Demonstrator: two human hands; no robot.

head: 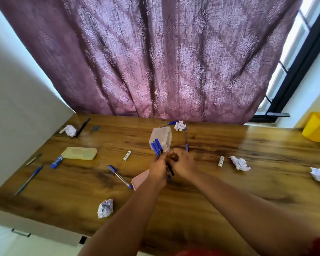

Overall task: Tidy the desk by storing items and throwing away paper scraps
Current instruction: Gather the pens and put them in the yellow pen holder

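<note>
A purple patterned curtain (161,58) hangs in deep folds behind a wooden desk (229,182) with dark grain. To the right of the curtain, a window (294,50) with a black frame lets in bright daylight, which shines on the desktop. A pale wall (17,108) stands at the left. A light floor (6,242) shows below the desk's near left edge.

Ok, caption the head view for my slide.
Both hands gather pens into a clear box on a scrap-littered desk.
</note>
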